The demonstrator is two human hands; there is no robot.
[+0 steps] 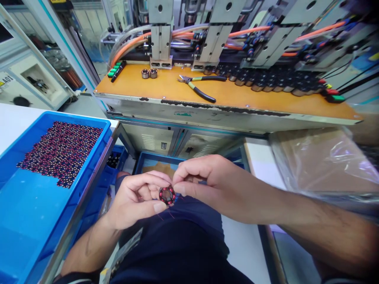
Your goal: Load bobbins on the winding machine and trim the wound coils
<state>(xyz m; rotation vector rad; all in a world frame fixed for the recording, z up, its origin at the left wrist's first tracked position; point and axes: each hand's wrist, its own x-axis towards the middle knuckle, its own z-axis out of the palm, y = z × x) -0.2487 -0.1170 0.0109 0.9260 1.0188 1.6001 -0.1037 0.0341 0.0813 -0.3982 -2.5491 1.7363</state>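
A small round wound coil part [167, 195], dark with red windings around its open centre, is held above my lap. My left hand [139, 197] grips it between thumb and fingers from the left side. Thin red wires trail from its lower edge and right side. At its upper right, my right hand [204, 179] has thumb and forefinger pinched together close to the part's rim; whatever is between these fingertips is too small to make out.
On the left stands a blue bin [32, 213] with many small wound parts. Cutting pliers [197, 85], two metal rings [149, 73] and a row of dark parts [266, 83] lie on the orange machine ledge [127, 85]. Plastic film [322, 161] covers a box at right.
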